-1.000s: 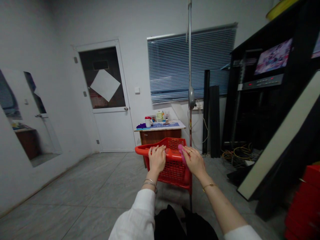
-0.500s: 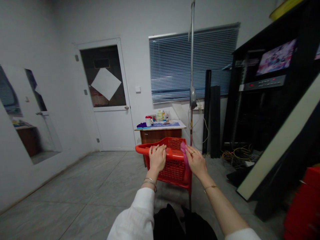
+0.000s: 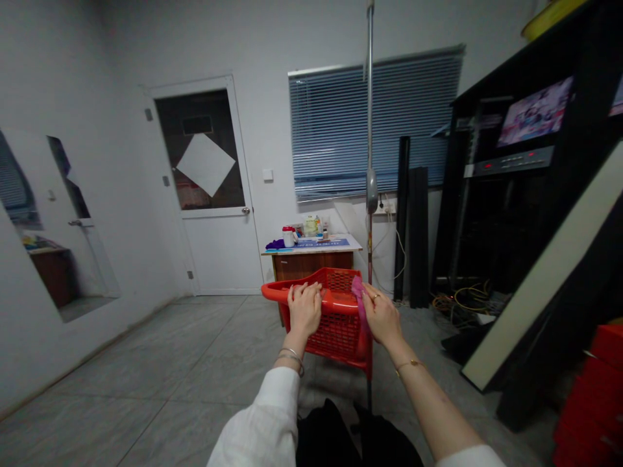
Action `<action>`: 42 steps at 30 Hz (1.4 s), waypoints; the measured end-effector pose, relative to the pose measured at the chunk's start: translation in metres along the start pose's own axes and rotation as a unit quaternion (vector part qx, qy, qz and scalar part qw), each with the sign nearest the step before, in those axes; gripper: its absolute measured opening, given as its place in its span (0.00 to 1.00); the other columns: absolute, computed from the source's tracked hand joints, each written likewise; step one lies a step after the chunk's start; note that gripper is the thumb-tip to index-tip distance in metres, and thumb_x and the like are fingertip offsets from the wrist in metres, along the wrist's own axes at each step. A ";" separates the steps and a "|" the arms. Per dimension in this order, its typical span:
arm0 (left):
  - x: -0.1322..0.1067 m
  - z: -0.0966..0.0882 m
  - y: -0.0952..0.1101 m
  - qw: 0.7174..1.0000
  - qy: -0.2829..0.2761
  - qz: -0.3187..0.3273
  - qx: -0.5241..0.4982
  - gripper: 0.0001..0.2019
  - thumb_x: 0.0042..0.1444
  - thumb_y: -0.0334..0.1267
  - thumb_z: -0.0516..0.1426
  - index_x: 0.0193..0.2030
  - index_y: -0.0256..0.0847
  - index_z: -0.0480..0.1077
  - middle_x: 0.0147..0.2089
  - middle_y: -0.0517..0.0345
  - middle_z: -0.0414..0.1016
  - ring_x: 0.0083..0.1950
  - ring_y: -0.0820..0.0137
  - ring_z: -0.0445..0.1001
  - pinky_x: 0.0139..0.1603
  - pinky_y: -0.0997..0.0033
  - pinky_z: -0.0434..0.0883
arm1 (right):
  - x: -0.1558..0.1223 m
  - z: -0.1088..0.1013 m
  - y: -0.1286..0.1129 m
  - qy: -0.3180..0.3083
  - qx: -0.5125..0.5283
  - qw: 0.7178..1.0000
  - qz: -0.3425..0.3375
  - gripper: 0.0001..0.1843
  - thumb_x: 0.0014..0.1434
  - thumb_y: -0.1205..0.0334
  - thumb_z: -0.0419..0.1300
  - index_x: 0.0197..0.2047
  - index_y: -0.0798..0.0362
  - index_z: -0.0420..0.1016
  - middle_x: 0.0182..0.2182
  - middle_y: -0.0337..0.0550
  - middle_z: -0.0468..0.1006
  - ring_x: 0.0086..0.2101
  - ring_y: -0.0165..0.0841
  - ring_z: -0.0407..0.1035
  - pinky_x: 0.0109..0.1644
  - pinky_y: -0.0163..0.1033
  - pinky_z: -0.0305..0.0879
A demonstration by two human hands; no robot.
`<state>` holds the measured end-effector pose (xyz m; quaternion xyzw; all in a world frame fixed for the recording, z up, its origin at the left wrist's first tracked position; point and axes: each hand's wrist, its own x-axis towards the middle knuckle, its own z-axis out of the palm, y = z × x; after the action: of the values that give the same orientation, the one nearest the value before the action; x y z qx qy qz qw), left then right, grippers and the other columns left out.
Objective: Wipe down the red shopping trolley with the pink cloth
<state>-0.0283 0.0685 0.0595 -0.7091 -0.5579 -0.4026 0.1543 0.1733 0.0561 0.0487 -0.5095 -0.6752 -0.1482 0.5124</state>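
A red plastic basket (image 3: 335, 327) hangs in front of me, tilted. My left hand (image 3: 305, 309) grips its near rim with the fingers curled over the edge. My right hand (image 3: 382, 316) is closed on a pink cloth (image 3: 360, 299) pressed against the basket's right rim. A thin metal pole (image 3: 370, 168) rises just behind the basket. My white sleeves show at the bottom of the view.
A small wooden table (image 3: 311, 256) with a cup and bottles stands under the blinds (image 3: 370, 123). A white door (image 3: 209, 194) is at the left. At the right are a black shelf unit (image 3: 525, 194), cables on the floor (image 3: 462, 301) and a red stack (image 3: 594, 395).
My right hand with the pink cloth has slid a little to the right along the basket rim. The left hand has kept its grip.
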 end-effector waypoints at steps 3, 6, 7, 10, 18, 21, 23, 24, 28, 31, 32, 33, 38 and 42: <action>-0.002 0.003 0.004 1.000 0.009 -0.002 0.005 0.16 0.67 0.37 0.46 0.55 0.51 0.71 0.58 0.62 0.76 0.64 0.63 0.66 0.71 0.48 0.48 | -0.002 0.010 -0.027 -0.006 -0.052 0.998 -0.032 0.20 0.68 0.60 0.48 0.54 0.55 0.76 0.53 0.52 0.77 0.54 0.41 0.68 0.62 0.49 0.59; -0.002 0.001 0.001 1.000 -0.001 0.006 0.005 0.17 0.68 0.37 0.46 0.56 0.51 0.70 0.59 0.63 0.76 0.64 0.64 0.66 0.71 0.48 0.49 | -0.004 0.012 -0.046 -0.042 -0.061 0.992 -0.099 0.19 0.67 0.59 0.52 0.57 0.54 0.74 0.56 0.52 0.75 0.53 0.41 0.68 0.61 0.49 0.59; -0.002 -0.001 0.000 1.000 -0.005 0.009 0.004 0.17 0.68 0.37 0.45 0.56 0.51 0.70 0.59 0.63 0.76 0.63 0.64 0.66 0.71 0.49 0.49 | -0.004 0.009 -0.043 -0.049 -0.052 0.991 -0.110 0.20 0.67 0.58 0.52 0.57 0.54 0.74 0.56 0.52 0.75 0.53 0.41 0.68 0.60 0.48 0.60; -0.001 -0.003 -0.002 1.000 -0.012 0.015 -0.002 0.17 0.68 0.36 0.46 0.56 0.51 0.70 0.59 0.63 0.75 0.64 0.65 0.66 0.71 0.50 0.50 | -0.002 -0.003 -0.013 -0.039 -0.006 0.995 -0.091 0.20 0.69 0.57 0.48 0.57 0.51 0.74 0.53 0.48 0.77 0.52 0.38 0.69 0.59 0.46 0.62; -0.002 -0.002 0.008 1.000 0.006 -0.003 0.007 0.16 0.67 0.36 0.46 0.55 0.51 0.71 0.58 0.62 0.76 0.63 0.63 0.67 0.70 0.47 0.50 | -0.007 0.021 -0.043 0.008 -0.078 0.994 -0.079 0.19 0.68 0.62 0.48 0.55 0.57 0.75 0.53 0.54 0.76 0.53 0.41 0.68 0.61 0.49 0.58; -0.002 -0.005 0.002 1.000 -0.010 0.008 0.007 0.17 0.68 0.36 0.46 0.55 0.51 0.71 0.59 0.63 0.76 0.64 0.65 0.66 0.71 0.49 0.50 | -0.011 0.019 -0.052 -0.017 -0.089 0.987 -0.135 0.20 0.67 0.63 0.51 0.60 0.57 0.71 0.58 0.53 0.72 0.56 0.41 0.65 0.62 0.49 0.57; -0.001 -0.007 -0.002 1.000 -0.016 0.012 0.005 0.17 0.68 0.37 0.45 0.56 0.51 0.70 0.60 0.63 0.75 0.64 0.66 0.66 0.71 0.50 0.50 | -0.012 0.010 -0.035 -0.016 -0.078 0.987 -0.140 0.20 0.68 0.61 0.51 0.61 0.54 0.70 0.58 0.50 0.73 0.57 0.41 0.65 0.62 0.49 0.57; -0.001 -0.007 -0.003 1.000 -0.016 0.012 0.002 0.17 0.68 0.37 0.45 0.56 0.51 0.71 0.60 0.63 0.75 0.64 0.66 0.66 0.71 0.50 0.50 | -0.012 0.006 -0.024 -0.010 -0.069 0.989 -0.131 0.20 0.69 0.59 0.50 0.61 0.52 0.71 0.57 0.49 0.74 0.56 0.40 0.65 0.62 0.48 0.57; 0.000 -0.002 0.002 1.000 -0.006 0.001 -0.006 0.17 0.68 0.37 0.45 0.56 0.51 0.71 0.59 0.63 0.75 0.64 0.64 0.66 0.71 0.48 0.48 | -0.013 0.003 -0.008 0.045 -0.052 0.996 -0.065 0.20 0.70 0.58 0.47 0.58 0.54 0.73 0.53 0.51 0.76 0.55 0.39 0.65 0.61 0.48 0.59; -0.001 0.000 0.006 1.000 0.000 -0.003 -0.004 0.17 0.68 0.37 0.45 0.56 0.50 0.71 0.59 0.61 0.76 0.64 0.62 0.66 0.71 0.47 0.47 | -0.014 0.015 -0.035 0.039 -0.082 0.992 -0.084 0.19 0.69 0.61 0.49 0.57 0.54 0.73 0.55 0.52 0.75 0.56 0.42 0.64 0.63 0.52 0.55; -0.001 0.000 0.006 1.000 0.000 -0.001 -0.002 0.17 0.68 0.37 0.45 0.56 0.49 0.71 0.59 0.61 0.76 0.64 0.62 0.65 0.71 0.47 0.47 | -0.015 0.018 -0.045 0.027 -0.089 0.990 -0.102 0.19 0.68 0.62 0.50 0.59 0.54 0.72 0.56 0.52 0.74 0.57 0.42 0.64 0.63 0.52 0.54; -0.002 -0.001 0.005 1.000 -0.002 0.001 -0.002 0.18 0.68 0.37 0.45 0.57 0.49 0.70 0.59 0.61 0.76 0.64 0.62 0.65 0.71 0.47 0.47 | -0.015 0.019 -0.052 0.014 -0.092 0.988 -0.123 0.20 0.68 0.62 0.51 0.60 0.54 0.70 0.58 0.52 0.73 0.58 0.42 0.62 0.64 0.52 0.54; -0.001 -0.004 0.000 1.000 -0.017 0.014 -0.007 0.18 0.68 0.37 0.45 0.57 0.51 0.70 0.60 0.62 0.75 0.64 0.64 0.66 0.70 0.48 0.49 | -0.012 0.003 -0.025 -0.020 -0.061 0.988 -0.142 0.21 0.68 0.57 0.51 0.62 0.47 0.68 0.57 0.48 0.73 0.57 0.41 0.63 0.61 0.51 0.57; 0.000 0.000 0.000 1.000 0.000 0.010 -0.012 0.17 0.68 0.37 0.46 0.55 0.51 0.71 0.59 0.63 0.76 0.63 0.63 0.66 0.70 0.48 0.49 | -0.010 -0.005 0.009 0.015 0.015 0.994 -0.103 0.20 0.69 0.57 0.47 0.58 0.50 0.72 0.50 0.49 0.76 0.52 0.39 0.66 0.57 0.47 0.63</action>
<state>-0.0281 0.0684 0.0598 -0.7162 -0.5461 -0.4079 0.1496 0.1831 0.0515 0.0392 -0.4271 -0.7186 -0.1973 0.5121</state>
